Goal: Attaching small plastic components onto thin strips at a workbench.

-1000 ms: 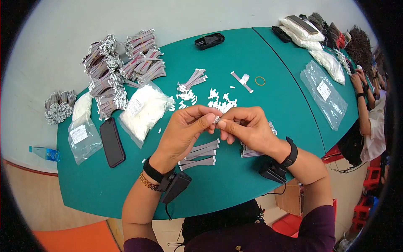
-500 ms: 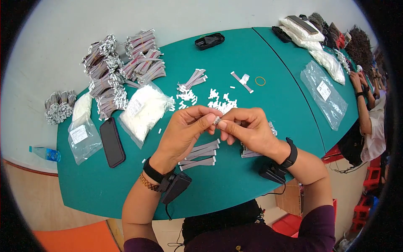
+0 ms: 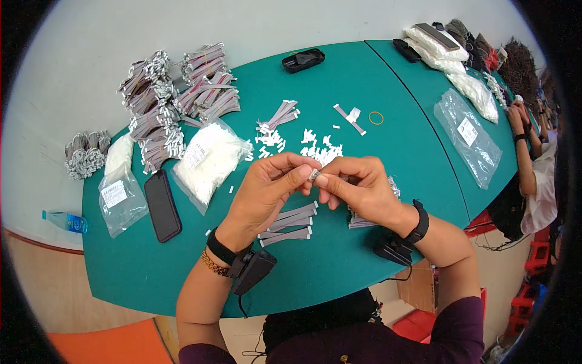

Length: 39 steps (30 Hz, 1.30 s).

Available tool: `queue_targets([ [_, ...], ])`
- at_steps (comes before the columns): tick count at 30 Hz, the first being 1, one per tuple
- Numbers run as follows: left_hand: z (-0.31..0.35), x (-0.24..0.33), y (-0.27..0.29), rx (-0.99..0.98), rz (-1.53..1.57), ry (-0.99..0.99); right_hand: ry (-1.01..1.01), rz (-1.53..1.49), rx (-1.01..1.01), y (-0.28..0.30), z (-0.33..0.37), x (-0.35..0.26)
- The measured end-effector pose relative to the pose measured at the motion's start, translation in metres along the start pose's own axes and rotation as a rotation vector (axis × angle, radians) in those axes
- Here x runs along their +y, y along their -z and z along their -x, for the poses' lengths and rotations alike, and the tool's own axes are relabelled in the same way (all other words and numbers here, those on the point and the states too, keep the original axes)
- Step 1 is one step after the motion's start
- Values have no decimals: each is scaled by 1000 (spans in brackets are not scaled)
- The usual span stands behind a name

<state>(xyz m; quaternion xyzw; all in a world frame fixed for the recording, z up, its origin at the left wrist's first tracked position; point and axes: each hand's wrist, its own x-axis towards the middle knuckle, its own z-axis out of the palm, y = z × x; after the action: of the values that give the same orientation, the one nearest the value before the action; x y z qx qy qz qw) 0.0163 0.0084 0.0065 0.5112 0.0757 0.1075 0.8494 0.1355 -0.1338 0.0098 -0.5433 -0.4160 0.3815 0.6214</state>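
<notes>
My left hand [image 3: 265,187] and my right hand [image 3: 364,189] meet over the middle of the table, both closed in a pinch. Between their fingertips is a small grey-and-white end of a ribbon cable [image 3: 314,175]; the fingers hide most of it. Just beyond them lie loose white connector housings [image 3: 324,150]. Several grey ribbon cables [image 3: 290,223] with white ends lie on the green table below the hands. Partly covered by my right hand is another bunch of ribbon cables [image 3: 362,221]. A few more cables [image 3: 281,115] rest farther back.
Bundled ribbon cables [image 3: 154,109] are heaped at the back left. A clear bag of white pieces [image 3: 206,164], a phone [image 3: 162,206] and a bottle [image 3: 65,221] stand left. A black case [image 3: 302,59], rubber band [image 3: 376,117] and flat plastic bag [image 3: 470,139] lie beyond. A co-worker's arm [image 3: 526,158] is far right.
Both hands stay in the same place. The small cable end between the fingertips looks slightly turned; nothing else has visibly moved.
</notes>
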Motion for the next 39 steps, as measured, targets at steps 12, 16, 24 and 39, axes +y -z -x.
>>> queue_targets([
  [12, 0, 1, 0, -1, 8, 6, -6, 19, 10, -1, 0, -2],
  [16, 0, 1, 0, 0, -5, 6, -11, 24, 1, -2, -1, -4],
  [24, 0, 2, -1, 3, -45, -10, -27, 15, -12, -2, -1, -4],
  [39, 0, 3, -4, 36, -218, -78, -69, -15, -5, 1, -1, -5],
])
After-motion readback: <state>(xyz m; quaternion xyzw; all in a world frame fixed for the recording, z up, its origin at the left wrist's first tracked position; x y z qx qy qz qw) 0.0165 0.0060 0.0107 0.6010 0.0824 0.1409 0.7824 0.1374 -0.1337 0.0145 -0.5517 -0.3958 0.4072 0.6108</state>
